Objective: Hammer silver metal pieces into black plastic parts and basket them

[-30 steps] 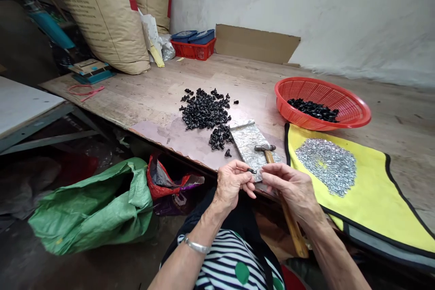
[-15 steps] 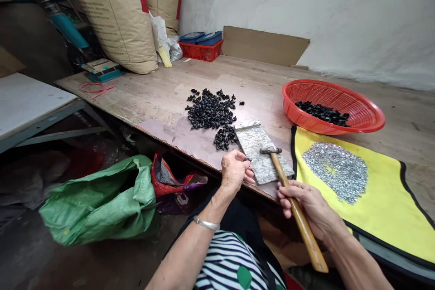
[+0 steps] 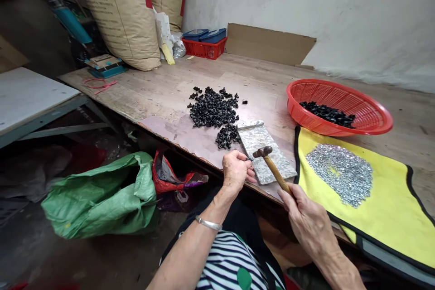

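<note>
My left hand [image 3: 236, 171] pinches a small black piece [image 3: 249, 158] between thumb and fingertips, just above the near corner of a scuffed metal plate [image 3: 268, 156]. My right hand [image 3: 306, 219] grips the wooden handle of a small hammer [image 3: 274, 170], whose steel head [image 3: 262, 152] hangs close to the black piece. Beyond the plate lie a heap of similar black pieces [image 3: 213, 111] and a smaller heap [image 3: 227, 136]. A red mesh basket [image 3: 365, 104] holds more black pieces [image 3: 328, 114].
Silvery small metal pieces [image 3: 340, 174] lie spread on a yellow cloth [image 3: 384, 217] at the right. The wooden bench's near edge [image 3: 190, 154] runs above a green woven sack [image 3: 102, 199] and a red plastic bag [image 3: 163, 176]. Paper sacks [image 3: 122, 13] stand behind.
My right hand has moved from holding the hammer's handle low to swinging its head up and left, close to the black piece. My left hand has stayed nearly still.
</note>
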A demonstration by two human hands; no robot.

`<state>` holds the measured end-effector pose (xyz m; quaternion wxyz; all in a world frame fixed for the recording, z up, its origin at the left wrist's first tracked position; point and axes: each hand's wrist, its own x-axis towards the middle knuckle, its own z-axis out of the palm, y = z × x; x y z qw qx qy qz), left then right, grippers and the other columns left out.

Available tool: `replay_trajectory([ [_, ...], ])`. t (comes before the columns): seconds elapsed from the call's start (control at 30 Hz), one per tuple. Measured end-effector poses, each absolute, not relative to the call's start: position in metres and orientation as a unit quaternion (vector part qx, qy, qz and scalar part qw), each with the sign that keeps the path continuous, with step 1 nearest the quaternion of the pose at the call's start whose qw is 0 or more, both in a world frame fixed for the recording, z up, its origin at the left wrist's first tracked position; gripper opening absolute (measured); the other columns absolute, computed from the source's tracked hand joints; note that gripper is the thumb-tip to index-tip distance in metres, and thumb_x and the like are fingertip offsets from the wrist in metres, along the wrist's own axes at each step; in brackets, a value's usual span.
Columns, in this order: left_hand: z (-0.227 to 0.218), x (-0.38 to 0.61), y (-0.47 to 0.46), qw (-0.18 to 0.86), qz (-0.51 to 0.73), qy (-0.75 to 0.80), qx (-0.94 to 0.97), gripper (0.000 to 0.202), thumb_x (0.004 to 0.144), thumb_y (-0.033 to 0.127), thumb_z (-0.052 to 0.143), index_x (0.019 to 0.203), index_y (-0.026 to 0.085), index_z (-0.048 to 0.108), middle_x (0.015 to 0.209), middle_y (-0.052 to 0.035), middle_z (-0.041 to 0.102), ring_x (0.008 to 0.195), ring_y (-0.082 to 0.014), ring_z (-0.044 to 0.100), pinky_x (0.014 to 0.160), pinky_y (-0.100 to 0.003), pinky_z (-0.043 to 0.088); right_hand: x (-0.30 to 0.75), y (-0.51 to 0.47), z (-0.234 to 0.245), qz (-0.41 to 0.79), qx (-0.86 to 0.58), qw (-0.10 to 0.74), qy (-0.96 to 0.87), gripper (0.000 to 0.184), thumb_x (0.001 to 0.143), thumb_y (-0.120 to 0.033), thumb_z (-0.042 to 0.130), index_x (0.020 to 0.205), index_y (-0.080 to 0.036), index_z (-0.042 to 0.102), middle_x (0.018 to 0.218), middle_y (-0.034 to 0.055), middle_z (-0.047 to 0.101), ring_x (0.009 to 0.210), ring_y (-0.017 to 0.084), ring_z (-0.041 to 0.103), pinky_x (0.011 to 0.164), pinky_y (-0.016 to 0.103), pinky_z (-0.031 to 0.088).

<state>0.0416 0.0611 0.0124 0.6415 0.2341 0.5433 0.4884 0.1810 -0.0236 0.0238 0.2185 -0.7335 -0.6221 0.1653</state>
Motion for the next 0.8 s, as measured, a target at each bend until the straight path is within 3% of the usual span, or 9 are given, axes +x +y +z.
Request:
replay_trajectory([
  [0.2,0.012,0.041,0.06,0.643,0.495,0.539,0.227,0.018,0.057,0.001,0.052,0.063,0.016,0.044,0.039,0.0042,0.052,0.028,-0.011,0.048,0.026,-0.022,0.044,0.177,-0.027,0.026,-0.024,-0.704,0.163,-0.691,0.03,0.087,-0.036,0.036,0.093,-0.021,0.062,0.062,0.0031,0.065,0.045,0.016,0.058,0.043,0.024,0.034],
  [0.3,0.012,0.04,0.06,0.644,0.493,0.539,0.227,0.018,0.057,0.001,0.053,0.062,0.015,0.044,0.039,0.0042,0.052,0.028,-0.0108,0.048,0.027,-0.022,0.044,0.175,-0.028,0.029,-0.047,-0.686,0.176,-0.704,0.031,0.087,-0.034,0.038,0.101,-0.021,0.062,0.065,0.0023,0.067,0.043,0.014,0.057,0.041,0.022,0.034],
  [0.47,0.011,0.041,0.061,0.645,0.488,0.541,0.231,0.019,0.058,0.003,0.057,0.064,0.016,0.044,0.041,0.0032,0.054,0.029,-0.0121,0.05,0.028,-0.022,0.044,0.169,-0.029,0.03,-0.116,-0.664,0.269,-0.688,0.037,0.09,-0.037,0.039,0.106,-0.013,0.062,0.07,0.0059,0.068,0.047,0.013,0.058,0.046,0.022,0.04],
  [0.63,0.01,0.042,0.061,0.643,0.484,0.549,0.228,0.02,0.057,0.002,0.056,0.062,0.016,0.043,0.037,0.0048,0.05,0.027,-0.0118,0.048,0.027,-0.022,0.043,0.168,-0.028,0.022,-0.135,-0.68,0.137,-0.707,0.025,0.087,-0.028,0.043,0.093,-0.019,0.065,0.053,0.0001,0.062,0.035,0.012,0.05,0.037,0.023,0.027],
  [0.8,0.007,0.041,0.062,0.643,0.491,0.537,0.238,0.018,0.057,0.003,0.054,0.064,0.016,0.044,0.04,0.0035,0.053,0.03,-0.0132,0.052,0.029,-0.023,0.046,0.171,-0.03,0.027,-0.188,-0.679,0.189,-0.684,0.027,0.088,-0.03,0.044,0.101,-0.017,0.064,0.063,0.0019,0.067,0.036,0.011,0.051,0.038,0.022,0.031],
])
